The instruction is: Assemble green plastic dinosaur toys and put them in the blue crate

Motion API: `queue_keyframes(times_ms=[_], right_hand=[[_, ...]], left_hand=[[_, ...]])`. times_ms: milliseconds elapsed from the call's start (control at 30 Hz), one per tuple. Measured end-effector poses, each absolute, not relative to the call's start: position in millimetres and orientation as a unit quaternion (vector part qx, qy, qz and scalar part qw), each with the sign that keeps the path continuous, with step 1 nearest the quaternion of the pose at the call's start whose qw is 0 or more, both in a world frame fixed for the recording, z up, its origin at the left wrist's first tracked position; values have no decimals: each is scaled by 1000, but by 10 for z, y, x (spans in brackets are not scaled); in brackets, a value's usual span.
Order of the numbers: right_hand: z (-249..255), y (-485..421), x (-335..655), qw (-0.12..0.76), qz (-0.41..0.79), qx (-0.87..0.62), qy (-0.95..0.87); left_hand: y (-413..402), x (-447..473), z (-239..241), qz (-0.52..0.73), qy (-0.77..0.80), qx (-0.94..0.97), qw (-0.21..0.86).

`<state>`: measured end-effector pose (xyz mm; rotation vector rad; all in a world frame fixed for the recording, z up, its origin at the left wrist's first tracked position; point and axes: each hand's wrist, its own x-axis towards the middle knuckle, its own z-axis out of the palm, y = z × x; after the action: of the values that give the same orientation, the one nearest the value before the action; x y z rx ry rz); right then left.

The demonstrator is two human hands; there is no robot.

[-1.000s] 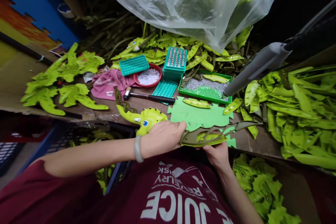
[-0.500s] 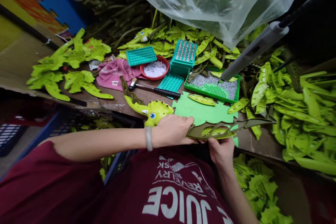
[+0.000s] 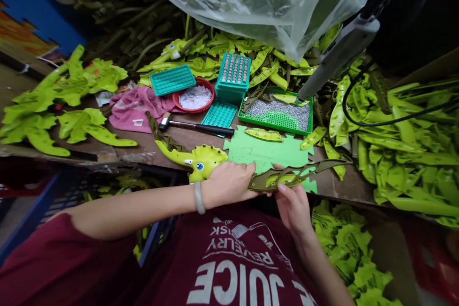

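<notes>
A yellow-green toy dinosaur (image 3: pixel 210 158) with a blue eye and white horn lies across the bench's near edge. My left hand (image 3: pixel 231 179) is closed around its body, just behind the head. To the right of that hand runs the toy's olive-green long part (image 3: pixel 304 172), with yellow-green showing through its gaps. My right hand (image 3: pixel 294 201) pinches this part from below, thumb on the near side and fingers partly hidden behind. Under and beyond the toy lies a green foam mat (image 3: pixel 265 150), with a loose yellow-green strip piece (image 3: pixel 264 134) on it.
A hammer (image 3: pixel 197 126) lies beyond the toy's head. Behind are a red bowl (image 3: pixel 193 107), teal trays (image 3: pixel 234 81) and a green tray of small metal screws (image 3: pixel 304 126). A grey powered driver (image 3: pixel 337 55) hangs over it. Yellow-green parts (image 3: pixel 405 148) pile up right.
The view has shifted, so the bench items sit further left. My right thumb has moved up onto the olive part's face, with fingertips showing above its far edge. The left hand keeps its hold.
</notes>
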<state>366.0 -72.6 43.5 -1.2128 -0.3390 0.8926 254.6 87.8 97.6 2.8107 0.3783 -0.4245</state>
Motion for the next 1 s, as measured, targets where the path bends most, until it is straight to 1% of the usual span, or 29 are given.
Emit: queue_keyframes(times_ms=[167, 300, 367, 400, 467, 500, 533, 600, 633, 667, 700, 767, 800, 833, 867, 900, 967, 1000], right_hand=[[435, -769, 3654, 674, 381, -614, -154], [459, -700, 3588, 630, 322, -691, -146], [500, -708, 3726, 593, 347, -705, -176], [538, -749, 3855, 556, 379, -709, -214], [637, -894, 4201, 438, 394, -745, -313], [686, -977, 4395, 363, 349, -790, -350], [725, -1050, 4586, 287, 268, -850, -351], [757, -1137, 4919, 147, 100, -938, -296], [748, -1148, 5050, 98, 52, -957, -268], [729, -1147, 5155, 67, 31, -964, -255], [707, -1143, 5238, 56, 29, -965, -256], [678, -1158, 5335, 62, 41, -959, -272], [679, -1182, 5346, 78, 43, -958, -271], [688, -1212, 5325, 123, 49, -956, -261], [701, -1239, 5267, 205, 64, -946, -241], [712, -1256, 5167, 318, 94, -919, -212], [710, -1234, 4845, 557, 194, -796, -135], [693, -1196, 4641, 635, 253, -722, -103]], left_hand=[[874, 2532, 1023, -159, 124, 974, 107], [895, 2595, 981, -193, 128, 969, 81], [938, 2645, 947, -207, 119, 968, 72], [963, 2669, 932, -213, 118, 968, 66], [1012, 2710, 904, -226, 117, 966, 53], [1033, 2728, 888, -233, 114, 965, 49], [1051, 2743, 868, -236, 110, 965, 46], [1079, 2764, 811, -226, 94, 969, 42], [1091, 2767, 773, -211, 85, 973, 38], [1101, 2764, 730, -185, 78, 979, 28], [1107, 2752, 685, -146, 73, 986, 16], [1093, 2703, 600, -33, 65, 997, 1], [1064, 2670, 569, 34, 61, 998, 10], [1015, 2637, 551, 98, 58, 993, 38], [942, 2608, 547, 149, 58, 983, 90], [848, 2588, 558, 179, 63, 967, 169], [626, 2587, 612, 171, 90, 901, 388], [520, 2603, 646, 138, 107, 844, 507]])
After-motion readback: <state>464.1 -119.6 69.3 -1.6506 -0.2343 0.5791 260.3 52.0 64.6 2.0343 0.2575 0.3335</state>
